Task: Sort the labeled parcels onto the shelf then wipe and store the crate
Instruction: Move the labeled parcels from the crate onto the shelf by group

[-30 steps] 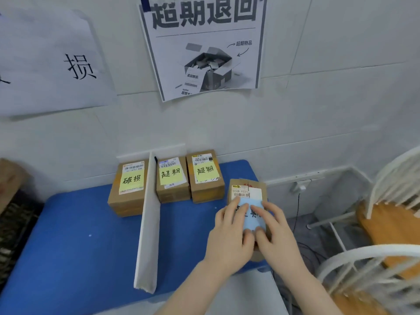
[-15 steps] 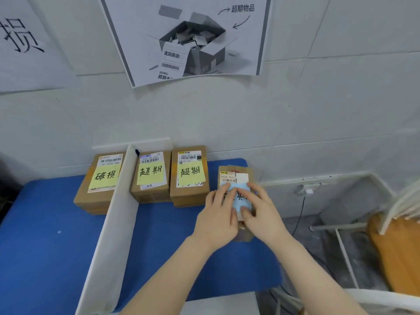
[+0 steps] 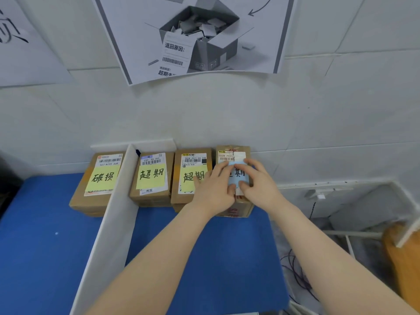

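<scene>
Parcel (image 3: 234,153) pushed further back; left hand (image 3: 213,192), right hand (image 3: 261,187) atop.

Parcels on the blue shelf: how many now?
4 parcels: one left of the white divider, two just right of it, the fourth rightmost, under the left hand and right hand. More may lie hidden underneath.

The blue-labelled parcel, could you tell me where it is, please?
Head view: the blue-labelled parcel sits at the row's right end by the wall, beside a yellow-labelled parcel, under the left hand and right hand.
</scene>
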### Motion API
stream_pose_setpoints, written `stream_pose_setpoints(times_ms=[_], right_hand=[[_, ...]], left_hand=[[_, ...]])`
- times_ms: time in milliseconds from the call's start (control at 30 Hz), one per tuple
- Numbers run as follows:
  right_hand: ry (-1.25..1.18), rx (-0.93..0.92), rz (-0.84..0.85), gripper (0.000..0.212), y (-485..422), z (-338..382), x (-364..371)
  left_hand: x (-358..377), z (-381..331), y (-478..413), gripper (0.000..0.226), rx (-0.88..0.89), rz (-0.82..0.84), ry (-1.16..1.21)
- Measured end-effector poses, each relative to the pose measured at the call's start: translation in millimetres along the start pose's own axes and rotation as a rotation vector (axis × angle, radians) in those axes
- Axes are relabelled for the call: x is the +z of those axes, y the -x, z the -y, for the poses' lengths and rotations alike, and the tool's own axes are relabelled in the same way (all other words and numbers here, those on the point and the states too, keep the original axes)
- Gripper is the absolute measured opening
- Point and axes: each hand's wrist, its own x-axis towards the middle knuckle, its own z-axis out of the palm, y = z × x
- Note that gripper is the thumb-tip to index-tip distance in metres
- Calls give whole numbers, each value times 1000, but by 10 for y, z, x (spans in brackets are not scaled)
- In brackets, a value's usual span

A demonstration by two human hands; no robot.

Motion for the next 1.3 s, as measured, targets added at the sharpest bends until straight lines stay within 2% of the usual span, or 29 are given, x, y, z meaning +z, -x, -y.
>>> stream_pose_setpoints(times_ms=[300,567,800,967,1133,1300], right_hand=[[-11,-12,-10,47,-86,-10,13],[-12,-2,7,47,-241,10,46],[-43,2,77,49,-329,-13,32],[-70,29,124,52,-351,9,19],[-90,72,129,54,-341,58,19],[-52,73,148,54,-364,46,2]], left_hand=[[54,78,-63,56,-40,-102,133],[110,64,-42,49,-94,-222,121],[26,69,-70,52,-122,-129,120],[-101,177,-59,54,-58,-26,297],[-60,156,135,51,-102,-122,263],[-133,-26,474,49,-40,-255,293]])
